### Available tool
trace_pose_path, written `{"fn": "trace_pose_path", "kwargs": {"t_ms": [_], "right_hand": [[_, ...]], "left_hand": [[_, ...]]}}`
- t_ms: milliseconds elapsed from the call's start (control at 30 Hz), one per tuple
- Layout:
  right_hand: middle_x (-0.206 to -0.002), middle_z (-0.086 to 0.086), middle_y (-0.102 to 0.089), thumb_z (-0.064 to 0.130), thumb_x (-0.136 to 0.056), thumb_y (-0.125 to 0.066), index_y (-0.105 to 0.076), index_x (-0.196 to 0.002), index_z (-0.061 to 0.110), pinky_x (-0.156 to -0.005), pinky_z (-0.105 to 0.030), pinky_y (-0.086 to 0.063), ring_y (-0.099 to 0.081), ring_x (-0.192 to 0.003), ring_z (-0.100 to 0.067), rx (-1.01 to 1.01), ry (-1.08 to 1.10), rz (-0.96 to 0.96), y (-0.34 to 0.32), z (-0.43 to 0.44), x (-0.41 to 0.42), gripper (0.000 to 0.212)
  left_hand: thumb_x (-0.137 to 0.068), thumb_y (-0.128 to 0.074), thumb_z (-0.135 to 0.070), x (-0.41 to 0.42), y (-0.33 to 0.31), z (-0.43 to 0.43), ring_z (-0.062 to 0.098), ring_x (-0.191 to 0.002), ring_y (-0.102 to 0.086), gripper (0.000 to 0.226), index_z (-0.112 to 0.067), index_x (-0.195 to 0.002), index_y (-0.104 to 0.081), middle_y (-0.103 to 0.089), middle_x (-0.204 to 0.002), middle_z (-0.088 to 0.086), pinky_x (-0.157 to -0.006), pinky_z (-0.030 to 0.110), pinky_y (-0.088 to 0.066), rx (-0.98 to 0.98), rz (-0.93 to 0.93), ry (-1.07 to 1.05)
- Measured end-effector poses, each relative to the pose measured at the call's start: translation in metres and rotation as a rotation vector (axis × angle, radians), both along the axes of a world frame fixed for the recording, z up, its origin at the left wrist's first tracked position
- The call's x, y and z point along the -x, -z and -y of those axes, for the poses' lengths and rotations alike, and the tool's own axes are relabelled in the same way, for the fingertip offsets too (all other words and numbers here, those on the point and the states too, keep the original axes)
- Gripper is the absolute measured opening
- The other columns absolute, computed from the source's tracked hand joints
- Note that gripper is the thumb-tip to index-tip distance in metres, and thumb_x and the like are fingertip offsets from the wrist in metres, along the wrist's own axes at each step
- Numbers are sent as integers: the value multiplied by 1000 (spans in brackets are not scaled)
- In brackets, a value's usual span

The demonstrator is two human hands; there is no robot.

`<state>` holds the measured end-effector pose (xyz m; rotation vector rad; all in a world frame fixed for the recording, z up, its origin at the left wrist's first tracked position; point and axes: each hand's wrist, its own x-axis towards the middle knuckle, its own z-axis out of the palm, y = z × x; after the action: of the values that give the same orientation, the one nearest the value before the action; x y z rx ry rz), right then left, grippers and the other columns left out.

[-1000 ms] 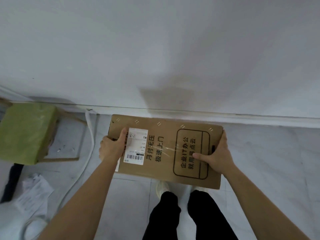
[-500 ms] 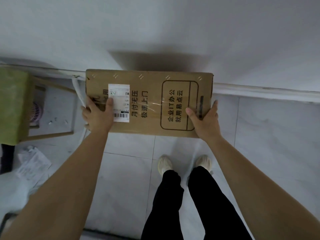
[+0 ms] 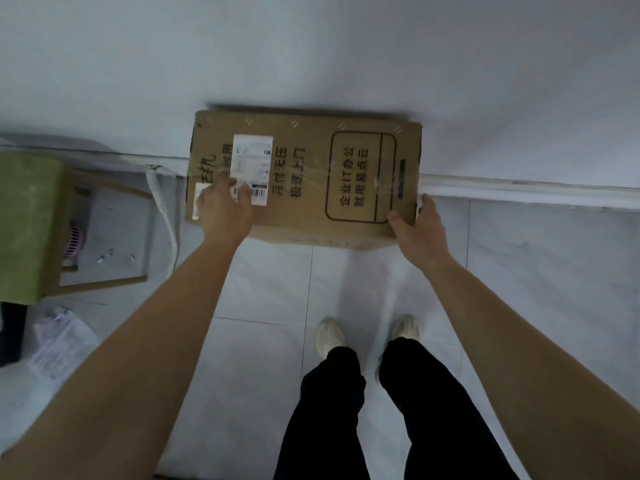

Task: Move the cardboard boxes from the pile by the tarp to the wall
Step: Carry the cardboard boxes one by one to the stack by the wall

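A brown cardboard box [image 3: 304, 174] with black printed characters and a white shipping label stands against the white wall [image 3: 311, 46], its far edge touching it. My left hand [image 3: 223, 209] lies flat on the box's top at the near left, its fingers over the label. At the box's near right corner my right hand [image 3: 419, 230] grips it, thumb on the top face and fingers round the right side. Whether the box's underside touches the floor is hidden.
A green-cushioned wooden stool [image 3: 27, 220] stands to the left by the wall, with a white cable [image 3: 166, 209] hanging between it and the box. Crumpled plastic and paper [image 3: 59, 341] lie at the lower left. My feet stand on pale floor tiles [image 3: 519, 271] just behind the box.
The box went forward and down until it met the wall. My left hand left the box's left edge and now lies on top; my right hand slid to the near right corner.
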<state>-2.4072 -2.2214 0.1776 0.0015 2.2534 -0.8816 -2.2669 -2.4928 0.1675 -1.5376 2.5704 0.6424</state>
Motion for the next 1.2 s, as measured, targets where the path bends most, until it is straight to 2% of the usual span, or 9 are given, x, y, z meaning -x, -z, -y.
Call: {"fn": "trace_pose_path", "kwargs": {"t_ms": [67, 167, 267, 400, 567, 667, 767, 1000, 1200], "right_hand": [[-149, -10, -44, 33, -100, -57, -30, -154, 15, -108, -40, -37, -43, -136, -29, -11, -107, -57, -36, -4, 0, 63], [-135, -3, -60, 39, -101, -51, -48, -143, 21, -100, -39, -47, -58, -122, -23, -21, -184, -236, -99, -7, 13, 46], [-115, 5, -71, 44, -103, -46, -59, -133, 25, -91, -33, -51, -65, -104, -15, 6, -99, -442, -187, -25, 25, 38], [-82, 15, -68, 45, -103, -44, -67, -118, 28, -71, -26, -41, -58, -72, -5, 36, 132, -648, -294, -75, 29, 32], [-84, 12, -73, 49, -100, -44, -68, -106, 30, -78, -32, -52, -67, -84, -11, 126, 357, -797, -403, -164, 11, 32], [-83, 11, -73, 49, -100, -44, -70, -105, 29, -81, -36, -55, -69, -83, -12, 161, 444, -914, -444, -236, -26, 34], [-80, 10, -73, 51, -100, -44, -70, -103, 30, -80, -37, -56, -69, -80, -11, 146, 539, -970, -466, -337, -90, 33], [-69, 23, -64, 50, -103, -44, -69, -106, 26, -76, -29, -56, -69, -77, -7, -46, 814, -984, -474, -604, -264, 35], [-91, 6, -73, 45, -104, -46, -65, -102, 22, -83, -34, -59, -70, -81, -11, -115, 1136, -904, -465, -782, -390, 30]], "left_hand": [[-104, -38, -32, 11, -33, -14, 38, -101, -59, 36, -7, -108, -64, -67, -104, 16, -87, 48, -48, 74, -67, 108], [-104, -39, -27, 45, -100, -36, 31, -73, -56, 35, -7, -85, -60, -56, -72, 6, -65, 35, -35, 195, -258, 296], [-105, -39, -27, 87, -195, -69, 24, -60, -41, 40, -12, -68, -43, -37, -57, -4, -65, 33, -26, 286, -450, 447], [-105, -37, -31, 126, -309, -119, 21, -50, -34, 47, -15, -61, -36, -28, -50, -8, -62, 34, -31, 307, -652, 559], [-103, -40, -29, 124, -432, -207, 17, -41, -22, 53, -22, -54, -21, -23, -44, -8, -61, 36, -38, 405, -802, 779], [-104, -41, -28, 102, -485, -284, 24, -43, -27, 54, -23, -54, -20, -23, -44, -7, -59, 34, -29, 440, -915, 851], [-105, -41, -28, 73, -510, -386, 26, -45, -30, 55, -22, -54, -20, -23, -45, -6, -59, 31, -22, 413, -1004, 923], [-106, -41, -30, -18, -518, -679, 14, -42, -25, 55, -20, -54, -22, -26, -46, -4, -48, 34, -19, 92, -1097, 1191], [-107, -34, -39, -103, -519, -892, 19, -42, -30, 63, -18, -49, -24, -27, -42, -2, -50, 33, -24, -35, -1028, 1515]]}}
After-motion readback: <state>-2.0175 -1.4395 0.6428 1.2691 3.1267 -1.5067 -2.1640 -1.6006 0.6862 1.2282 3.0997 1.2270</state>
